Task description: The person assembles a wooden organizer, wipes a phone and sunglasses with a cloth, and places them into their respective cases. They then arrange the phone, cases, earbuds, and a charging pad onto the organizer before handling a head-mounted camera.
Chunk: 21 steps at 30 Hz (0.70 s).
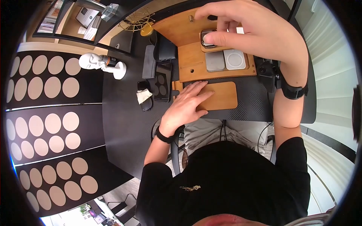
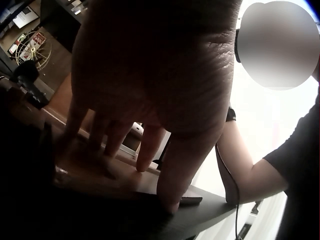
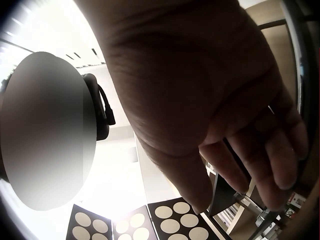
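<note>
My left hand point(image 1: 184, 104) rests with its fingers spread on a flat, round-cornered wooden board point(image 1: 225, 97) near the desk's front edge. Behind the board stands a wooden box point(image 1: 193, 60), its lid point(image 1: 175, 27) raised at the back. Inside the box lie a grey metal square point(image 1: 215, 62) and a white square with a round disc point(image 1: 235, 60). Above these, my right hand point(image 1: 258, 35) is lifted with loosely bent fingers and partly hides a smaller dark-rimmed item in the box. The right wrist view shows nothing in the right hand point(image 3: 200, 100).
A black camera-like device point(image 1: 267, 71) stands right of the box. To the left are a grey case point(image 1: 149, 62), a black tray with round recesses point(image 1: 162, 84), dark glasses with a pale cloth point(image 1: 143, 96) and a white head sculpture point(image 1: 92, 62). A gold wire wheel point(image 1: 136, 19) stands at the back.
</note>
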Tool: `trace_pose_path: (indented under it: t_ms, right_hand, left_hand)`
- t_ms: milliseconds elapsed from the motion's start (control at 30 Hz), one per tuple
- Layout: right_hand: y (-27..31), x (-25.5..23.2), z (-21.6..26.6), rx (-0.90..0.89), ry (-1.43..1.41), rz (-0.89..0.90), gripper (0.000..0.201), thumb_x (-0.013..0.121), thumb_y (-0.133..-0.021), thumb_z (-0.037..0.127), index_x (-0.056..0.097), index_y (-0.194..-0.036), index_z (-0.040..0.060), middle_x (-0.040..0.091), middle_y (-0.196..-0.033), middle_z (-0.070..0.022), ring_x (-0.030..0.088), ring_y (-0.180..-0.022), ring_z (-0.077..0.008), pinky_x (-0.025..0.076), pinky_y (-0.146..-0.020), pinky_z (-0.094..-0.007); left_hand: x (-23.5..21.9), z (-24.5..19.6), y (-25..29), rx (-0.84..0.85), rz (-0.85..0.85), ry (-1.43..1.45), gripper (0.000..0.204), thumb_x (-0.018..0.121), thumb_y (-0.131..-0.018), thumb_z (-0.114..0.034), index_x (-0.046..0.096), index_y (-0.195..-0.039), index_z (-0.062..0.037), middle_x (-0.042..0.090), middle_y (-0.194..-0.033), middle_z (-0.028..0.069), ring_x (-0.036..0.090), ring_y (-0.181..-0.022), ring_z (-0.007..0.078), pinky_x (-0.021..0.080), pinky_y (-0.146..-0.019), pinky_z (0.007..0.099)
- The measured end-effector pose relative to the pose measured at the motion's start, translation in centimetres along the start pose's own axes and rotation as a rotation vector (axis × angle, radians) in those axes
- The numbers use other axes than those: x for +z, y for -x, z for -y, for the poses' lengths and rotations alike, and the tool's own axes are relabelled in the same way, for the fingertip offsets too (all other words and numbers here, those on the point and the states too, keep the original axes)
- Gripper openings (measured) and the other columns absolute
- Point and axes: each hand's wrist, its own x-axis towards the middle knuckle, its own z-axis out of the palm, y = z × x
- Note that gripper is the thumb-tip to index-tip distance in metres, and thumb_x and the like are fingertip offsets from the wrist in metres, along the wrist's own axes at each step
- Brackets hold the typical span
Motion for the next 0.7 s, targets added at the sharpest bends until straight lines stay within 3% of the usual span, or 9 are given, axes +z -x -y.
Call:
trace_pose_path:
  t_ms: [233, 300, 400, 467, 533, 700]
  right_hand:
    - [-2.2, 2.1, -2.3, -0.014, 0.034, -0.012, 0.032, 0.069, -0.091, 0.026, 0.066, -0.11, 0.0014, 0.066, -0.075, -0.0134, 0.066, -0.069, -0.0265, 0.05, -0.062, -0.0336]
    - [-3.4, 5.9, -6.7, -0.028, 0.352, -0.097, 0.031, 0.07, -0.086, 0.03, 0.07, -0.103, 0.0033, 0.071, -0.09, -0.0175, 0.07, -0.091, -0.0337, 0.055, -0.082, -0.0427]
    - [-3.7, 8.5, -8.4, 0.057, 0.517, -0.127, 0.032, 0.074, -0.082, 0.027, 0.071, -0.102, 0.0021, 0.072, -0.095, -0.0169, 0.07, -0.097, -0.0324, 0.055, -0.086, -0.0414]
    - [-4.2, 8.4, -7.9, 0.138, 0.524, -0.019, 0.029, 0.075, -0.08, 0.023, 0.072, -0.1, 0.0014, 0.072, -0.097, -0.0159, 0.07, -0.099, -0.0317, 0.055, -0.087, -0.0407]
    - [-4.4, 8.5, -7.9, 0.263, 0.461, 0.128, 0.039, 0.075, -0.079, 0.023, 0.067, -0.11, 0.0011, 0.069, -0.097, -0.0166, 0.066, -0.099, -0.0334, 0.053, -0.088, -0.0426]
    - [-4.2, 11.2, -10.6, 0.102, 0.569, -0.004, 0.036, 0.078, -0.074, 0.018, 0.067, -0.103, 0.0013, 0.069, -0.094, -0.0173, 0.067, -0.094, -0.0337, 0.053, -0.083, -0.0446]
  left_hand:
    - [0.4, 0.3, 0.4, -0.017, 0.004, 0.002, 0.066, 0.083, -0.073, -0.011, 0.062, -0.136, -0.0115, 0.036, -0.159, 0.0185, 0.037, -0.144, 0.0389, 0.035, -0.116, 0.0474]
    - [0.5, 0.3, 0.7, -0.008, -0.019, -0.001, 0.064, 0.081, -0.074, -0.01, 0.062, -0.135, -0.0107, 0.034, -0.16, 0.019, 0.034, -0.146, 0.0385, 0.033, -0.118, 0.0477]
    - [0.4, 0.5, 0.8, -0.018, -0.039, 0.009, 0.062, 0.08, -0.076, -0.009, 0.062, -0.135, -0.0103, 0.034, -0.16, 0.0194, 0.032, -0.147, 0.0381, 0.032, -0.119, 0.0475]
    - [0.6, 0.8, 0.9, -0.021, -0.047, 0.014, 0.062, 0.079, -0.076, -0.008, 0.062, -0.135, -0.0101, 0.034, -0.16, 0.0195, 0.032, -0.147, 0.038, 0.032, -0.119, 0.0474]
    - [0.7, 1.1, 1.0, -0.022, -0.053, 0.021, 0.061, 0.079, -0.076, -0.008, 0.062, -0.135, -0.0098, 0.033, -0.16, 0.0195, 0.033, -0.147, 0.0379, 0.031, -0.119, 0.0473]
    - [0.7, 1.5, 1.0, -0.029, -0.076, 0.006, 0.063, 0.08, -0.076, -0.01, 0.061, -0.136, -0.0095, 0.034, -0.159, 0.0216, 0.033, -0.147, 0.0373, 0.032, -0.119, 0.0466]
